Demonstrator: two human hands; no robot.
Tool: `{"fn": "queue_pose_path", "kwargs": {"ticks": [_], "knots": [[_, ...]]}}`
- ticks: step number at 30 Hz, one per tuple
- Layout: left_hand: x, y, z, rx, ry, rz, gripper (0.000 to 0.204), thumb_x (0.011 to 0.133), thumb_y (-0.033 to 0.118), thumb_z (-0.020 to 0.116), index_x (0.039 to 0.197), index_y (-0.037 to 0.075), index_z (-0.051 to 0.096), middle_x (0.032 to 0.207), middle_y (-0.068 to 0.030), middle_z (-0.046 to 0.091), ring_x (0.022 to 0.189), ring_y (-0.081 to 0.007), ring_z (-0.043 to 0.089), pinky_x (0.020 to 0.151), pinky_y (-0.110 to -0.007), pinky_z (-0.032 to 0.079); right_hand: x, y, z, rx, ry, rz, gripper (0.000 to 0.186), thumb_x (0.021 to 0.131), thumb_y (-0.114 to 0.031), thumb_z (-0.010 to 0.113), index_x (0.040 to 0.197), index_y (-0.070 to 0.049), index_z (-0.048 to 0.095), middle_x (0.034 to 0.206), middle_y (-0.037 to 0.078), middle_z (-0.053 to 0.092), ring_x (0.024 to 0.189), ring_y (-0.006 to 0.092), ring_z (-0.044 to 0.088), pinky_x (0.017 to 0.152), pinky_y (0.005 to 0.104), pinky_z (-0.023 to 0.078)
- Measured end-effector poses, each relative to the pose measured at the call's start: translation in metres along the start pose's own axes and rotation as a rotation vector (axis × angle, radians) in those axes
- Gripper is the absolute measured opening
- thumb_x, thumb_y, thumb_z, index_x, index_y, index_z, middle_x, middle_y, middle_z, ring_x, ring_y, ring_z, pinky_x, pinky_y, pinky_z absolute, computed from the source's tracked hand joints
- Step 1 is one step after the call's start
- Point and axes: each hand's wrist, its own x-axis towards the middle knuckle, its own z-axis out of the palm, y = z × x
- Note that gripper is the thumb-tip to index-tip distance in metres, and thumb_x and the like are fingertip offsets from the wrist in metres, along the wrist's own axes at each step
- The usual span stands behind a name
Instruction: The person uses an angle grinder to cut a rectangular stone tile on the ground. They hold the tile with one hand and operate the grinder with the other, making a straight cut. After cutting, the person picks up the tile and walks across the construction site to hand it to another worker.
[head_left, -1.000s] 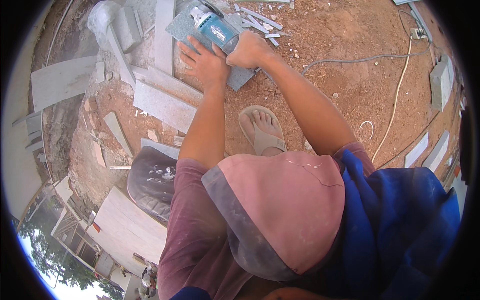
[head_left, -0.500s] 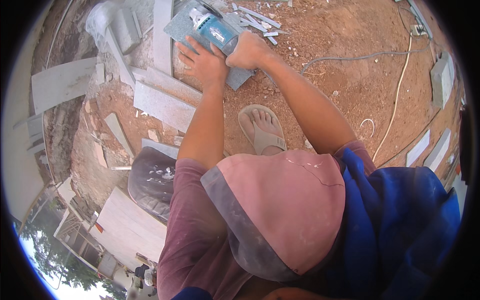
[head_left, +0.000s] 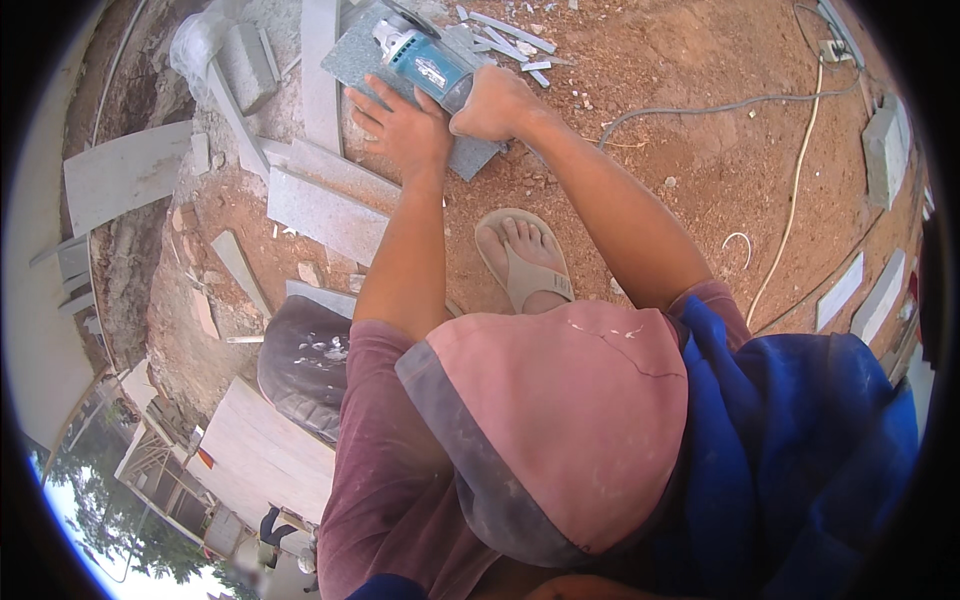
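My right hand (head_left: 494, 102) is closed round the rear body of a teal angle grinder (head_left: 425, 62) at the top middle, over a speckled grey stone tile (head_left: 350, 58). My left hand (head_left: 407, 132) lies with fingers spread on the tile's near part, its thumb beside the grinder's body. The grinder's disc is only partly visible at the top, so its contact with the tile is unclear. Long pale stone pieces (head_left: 322, 215) lie just left of my left forearm, and thin offcuts (head_left: 505, 38) are scattered right of the grinder.
Grey and white cables (head_left: 700, 100) run over the reddish dirt to a socket (head_left: 833, 50). Stone blocks (head_left: 882, 160) lie at the right. A plastic bag (head_left: 195, 55), a pale board (head_left: 265, 450) and a dark cushion-like object (head_left: 305, 355) are at the left. My sandalled foot (head_left: 520, 255) is below; another person (head_left: 275, 540) is in the distance.
The grinder and both my hands have shifted slightly to the left in the picture, still in the same hold. The distant person at lower left has changed posture.
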Motion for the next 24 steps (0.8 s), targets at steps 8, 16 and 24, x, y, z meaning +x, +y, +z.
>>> {"fn": "queue_pose_path", "kwargs": {"ticks": [8, 16, 24], "knots": [[-0.0002, 0.0001, 0.0006, 0.003, 0.009, 0.002, 0.079, 0.106, 0.04, 0.051, 0.167, 0.003, 0.018, 0.172, -0.0309, 0.005, 0.156, -0.0501, 0.016, 0.111, -0.075, 0.029, -0.0005, 0.0018, -0.0002, 0.009, -0.006, -0.003, 0.045, 0.067, -0.021, 0.075, 0.097, 0.013, 0.076, 0.102, 0.034, 0.074, 0.102, 0.0411, 0.076, 0.091, 0.043, 0.061], [0.0, -0.0004, 0.0013, -0.005, 0.021, 0.005, 0.079, 0.106, 0.04, 0.051, 0.167, 0.003, 0.019, 0.172, -0.0309, 0.007, 0.156, -0.0502, 0.017, 0.111, -0.075, 0.03, -0.0027, 0.0021, 0.0007, 0.022, -0.003, -0.001, 0.044, 0.066, -0.02, 0.075, 0.095, 0.013, 0.076, 0.101, 0.034, 0.074, 0.101, 0.0411, 0.076, 0.09, 0.0425, 0.061], [0.0001, 0.0011, 0.0006, -0.048, 0.012, 0.004, 0.081, 0.105, 0.043, 0.051, 0.167, 0.003, 0.017, 0.173, -0.0298, 0.006, 0.157, -0.0514, 0.016, 0.111, -0.08, 0.025, -0.0068, 0.0036, 0.0003, 0.03, 0.014, 0.002, 0.043, 0.066, -0.019, 0.075, 0.094, 0.013, 0.076, 0.1, 0.034, 0.074, 0.1, 0.0411, 0.077, 0.089, 0.0422, 0.061]]}}
